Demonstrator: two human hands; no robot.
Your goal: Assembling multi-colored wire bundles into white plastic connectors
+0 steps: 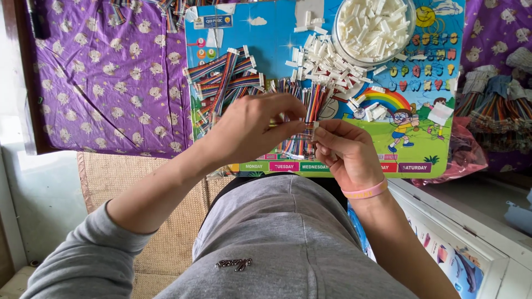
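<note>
My left hand point(252, 126) pinches the end of a multicoloured ribbon cable point(306, 128) above a colourful board point(277, 44). My right hand point(346, 150) meets it from the right, fingertips closed on a small white connector point(316, 125) at the cable's end. The right wrist carries an orange band. Under both hands lies a bundle of loose coloured wires point(302, 94). A pile of white plastic connectors point(324, 63) lies just beyond the hands.
A clear bowl point(409, 33) full of white connectors stands at the board's far right. Finished ribbon cables point(224, 77) lie on the board's left. Purple patterned cloth point(105, 77) covers the left; more cables in a bag point(493, 111) at right.
</note>
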